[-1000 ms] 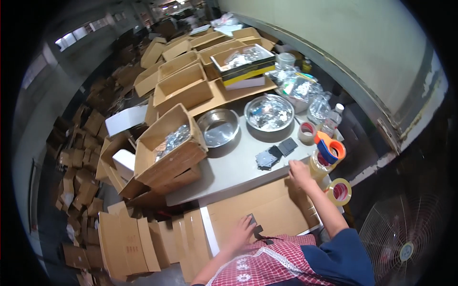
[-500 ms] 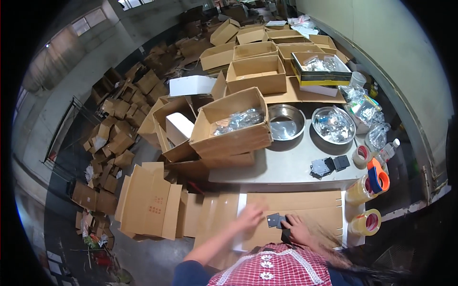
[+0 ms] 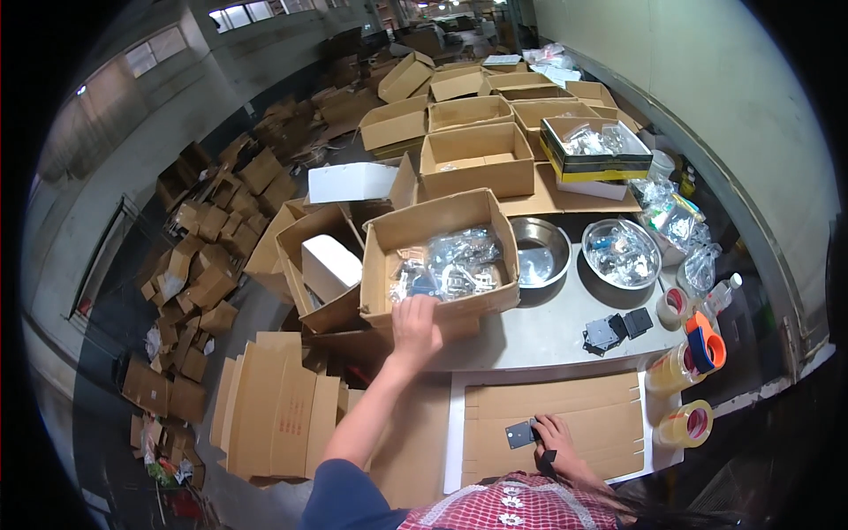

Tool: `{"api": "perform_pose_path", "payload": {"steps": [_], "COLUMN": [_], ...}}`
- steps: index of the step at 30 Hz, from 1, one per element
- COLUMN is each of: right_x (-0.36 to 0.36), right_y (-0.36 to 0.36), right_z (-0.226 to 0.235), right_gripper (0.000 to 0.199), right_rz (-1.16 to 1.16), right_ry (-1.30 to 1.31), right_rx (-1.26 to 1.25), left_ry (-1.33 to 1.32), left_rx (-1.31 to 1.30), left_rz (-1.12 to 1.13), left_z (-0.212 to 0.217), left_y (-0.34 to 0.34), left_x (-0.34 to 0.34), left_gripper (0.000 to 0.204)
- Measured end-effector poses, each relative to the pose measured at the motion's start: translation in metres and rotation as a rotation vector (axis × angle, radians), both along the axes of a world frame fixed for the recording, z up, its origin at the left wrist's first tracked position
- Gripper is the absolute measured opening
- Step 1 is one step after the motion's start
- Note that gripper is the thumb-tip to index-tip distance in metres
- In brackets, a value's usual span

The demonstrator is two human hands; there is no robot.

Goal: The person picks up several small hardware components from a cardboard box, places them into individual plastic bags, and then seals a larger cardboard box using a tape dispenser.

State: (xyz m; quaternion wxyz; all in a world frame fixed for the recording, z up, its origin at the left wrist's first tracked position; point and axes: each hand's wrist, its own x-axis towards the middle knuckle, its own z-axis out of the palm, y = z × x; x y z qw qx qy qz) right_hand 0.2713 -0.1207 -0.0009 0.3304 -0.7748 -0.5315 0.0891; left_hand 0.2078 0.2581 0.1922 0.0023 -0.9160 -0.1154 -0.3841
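Note:
My left hand point(image 3: 415, 324) is at the near wall of a cardboard box point(image 3: 442, 311), its fingers together and bent over the rim. A small dark blue-grey piece shows by the fingertips; whether they hold it is hard to see. Inside the box lie clear plastic bags of small metal parts point(image 3: 464, 258). My right hand point(image 3: 559, 444) rests on the flat cardboard sheet point(image 3: 583, 402), fingers closed on the edge of a small dark square plate point(image 3: 518, 435) with holes. Something black, partly hidden, lies against that hand.
Several dark plates point(image 3: 608, 331) lie on the white table point(image 3: 539, 327). Behind stand a steel bowl point(image 3: 541, 252) and another bowl of bagged parts point(image 3: 621, 254). Tape rolls point(image 3: 685, 422) and an orange-and-blue tape dispenser point(image 3: 705, 343) line the right edge. Open cartons point(image 3: 477, 159) crowd the back.
My left hand has moved from beside the plates on the cardboard sheet up and forward to the box's rim. My right hand stays at the dark plate. The view has tilted up slightly.

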Motion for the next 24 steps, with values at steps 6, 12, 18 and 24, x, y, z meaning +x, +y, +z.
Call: {"api": "perform_pose_path", "payload": {"steps": [6,12,18,24], "right_x": [-0.002,0.012,-0.007,-0.004], "right_y": [0.006,0.007,0.037,0.048], "right_z": [0.017,0.005,0.022,0.005], "right_gripper": [0.057,0.059,0.060,0.052], "right_rz": [0.018,0.103,0.154,0.233], "right_ry": [-0.018,-0.142,0.026,-0.117], "right_rx": [-0.115,-0.248,-0.355,-0.115], "left_ry": [-0.040,-0.098,-0.046,-0.021], "left_rx": [0.004,-0.017,-0.051,-0.154], "left_rz": [-0.045,-0.154,-0.266,-0.433], "left_z": [-0.009,-0.018,-0.005,0.029], "left_y": [0.002,0.006,0.022,0.039], "left_x": [-0.006,-0.015,-0.018,-0.001], "left_gripper": [0.041,0.043,0.048,0.039]}}
